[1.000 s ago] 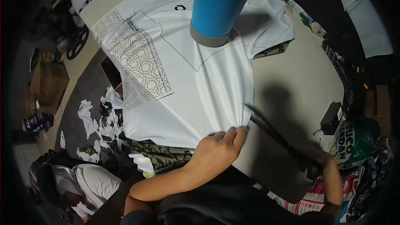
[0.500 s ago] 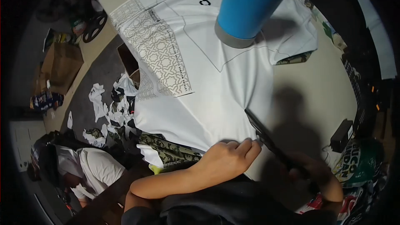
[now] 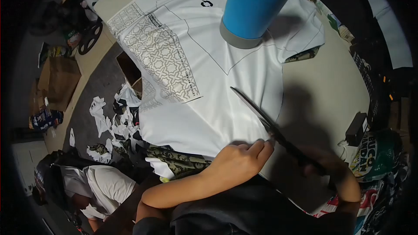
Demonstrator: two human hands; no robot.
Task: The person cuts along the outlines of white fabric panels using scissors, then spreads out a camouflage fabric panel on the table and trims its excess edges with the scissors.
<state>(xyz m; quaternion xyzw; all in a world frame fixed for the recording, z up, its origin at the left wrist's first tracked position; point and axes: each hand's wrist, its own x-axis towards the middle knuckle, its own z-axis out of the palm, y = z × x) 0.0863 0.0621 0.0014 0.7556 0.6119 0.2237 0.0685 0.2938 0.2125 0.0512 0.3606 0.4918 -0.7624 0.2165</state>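
Observation:
White fabric (image 3: 209, 109) with a grey geometric pattern and thin dark lines lies across the table, with camouflage cloth (image 3: 178, 160) showing under its near edge. My left hand (image 3: 244, 161) is closed on the fabric's near right edge, pinching it into folds. Dark scissors (image 3: 278, 137) are in my right hand (image 3: 324, 165), which is in shadow, its fingers wrapped round the handles. The blades lie over the fabric just right of my left hand, tips pointing to the upper left. On the fabric stands a blue tumbler (image 3: 259, 8) with a grey base.
Fabric scraps (image 3: 102, 117) lie on the grey floor at the left, near a brown paper bag (image 3: 58, 82). A person (image 3: 102, 185) in a white top is at the lower left. On the table's right side are a black box (image 3: 357, 129) and a green package (image 3: 379, 156).
The scissors have moved up and left over the fabric, with more of the blades showing. My left hand stays closed on the edge. The whole view has shifted slightly.

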